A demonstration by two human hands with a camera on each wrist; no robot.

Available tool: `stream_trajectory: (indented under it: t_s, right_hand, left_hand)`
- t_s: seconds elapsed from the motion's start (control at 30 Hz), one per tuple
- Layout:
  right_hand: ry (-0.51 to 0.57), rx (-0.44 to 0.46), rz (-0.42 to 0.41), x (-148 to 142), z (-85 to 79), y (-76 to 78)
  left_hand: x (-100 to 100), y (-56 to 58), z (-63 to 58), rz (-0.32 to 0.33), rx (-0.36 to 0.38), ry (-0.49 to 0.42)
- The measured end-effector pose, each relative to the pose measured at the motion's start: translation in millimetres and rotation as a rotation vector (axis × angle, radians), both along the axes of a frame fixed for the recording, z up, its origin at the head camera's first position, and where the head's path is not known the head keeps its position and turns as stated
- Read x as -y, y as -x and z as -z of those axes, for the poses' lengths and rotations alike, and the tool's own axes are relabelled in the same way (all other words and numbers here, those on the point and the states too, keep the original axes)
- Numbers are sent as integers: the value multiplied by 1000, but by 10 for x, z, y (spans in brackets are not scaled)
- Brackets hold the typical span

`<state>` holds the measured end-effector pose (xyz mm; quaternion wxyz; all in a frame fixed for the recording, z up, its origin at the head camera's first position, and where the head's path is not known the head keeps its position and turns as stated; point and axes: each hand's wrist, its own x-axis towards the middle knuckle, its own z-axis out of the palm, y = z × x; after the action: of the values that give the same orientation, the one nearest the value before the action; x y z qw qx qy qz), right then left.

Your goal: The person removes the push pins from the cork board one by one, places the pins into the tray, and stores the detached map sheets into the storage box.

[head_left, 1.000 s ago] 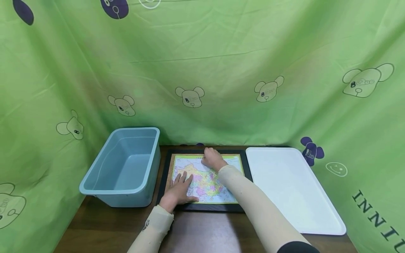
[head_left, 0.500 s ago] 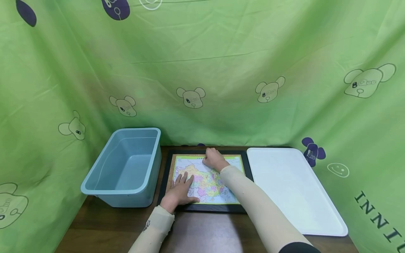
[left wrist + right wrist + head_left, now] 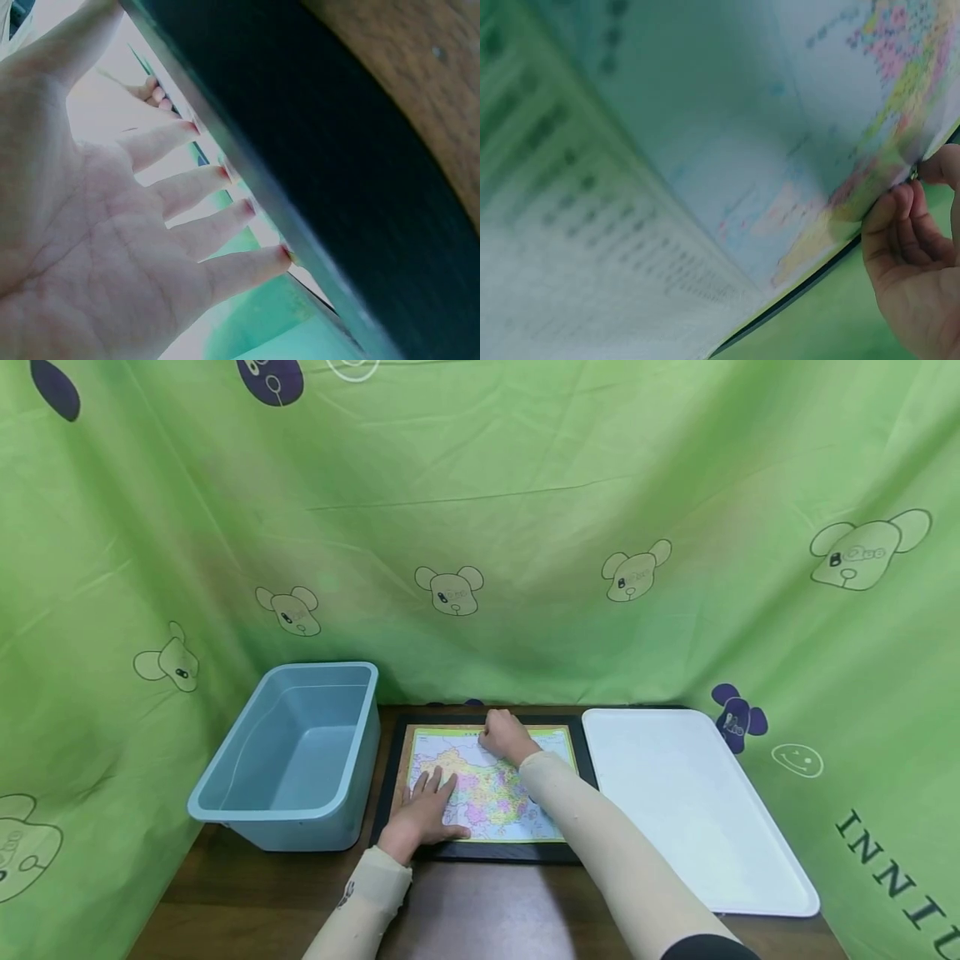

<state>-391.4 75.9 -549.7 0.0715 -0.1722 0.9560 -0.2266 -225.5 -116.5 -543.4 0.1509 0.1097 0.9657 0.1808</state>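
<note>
Map puzzle board (image 3: pixel 487 789), black-framed, lies flat on the dark wooden table (image 3: pixel 480 910), between a blue plastic bin (image 3: pixel 296 760) and a white tray (image 3: pixel 690 802). Head view: left hand (image 3: pixel 423 814) rests flat on the board's near left corner, fingers straight and spread over the printed map, holding nothing. Right hand (image 3: pixel 508 737) sits at the board's far edge, near its middle, fingers curled down onto the map surface; whether they pinch a piece cannot be told from here. Cream sleeves cover both forearms. Bin stands just beside the board's left edge; tray lies just beside its right edge. Green cloth backdrop (image 3: pixel 525 527) printed with cartoon mouse heads hangs behind the board and wraps both sides.

Left wrist view: left hand (image 3: pixel 112 247) seen from the palm side, fingers extended and fanned, fingertips (image 3: pixel 285 255) touching the board along its black frame (image 3: pixel 315 165). Brown table surface shows beyond the frame.

Right wrist view: very close and blurred. Coloured map print (image 3: pixel 840 135) fills most of the frame, with the board's dark edge below it. Right hand (image 3: pixel 915 255) at lower right, fingers bent, fingertips (image 3: pixel 900 196) pressed against the map's edge; a true grip cannot be confirmed.
</note>
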Motion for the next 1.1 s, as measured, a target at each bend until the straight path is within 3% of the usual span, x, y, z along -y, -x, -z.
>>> stream_trajectory:
  t_s: [0.27, 0.63, 1.1]
  right_hand:
    - [-32, -25, 45, 85, 1, -34]
    - [-8, -6, 44, 53, 62, 66]
    - [19, -5, 44, 49, 48, 60]
  left_hand:
    - [10, 6, -8, 7, -5, -18]
    - [3, 21, 27, -2, -6, -13]
    - [14, 30, 20, -2, -12, -6]
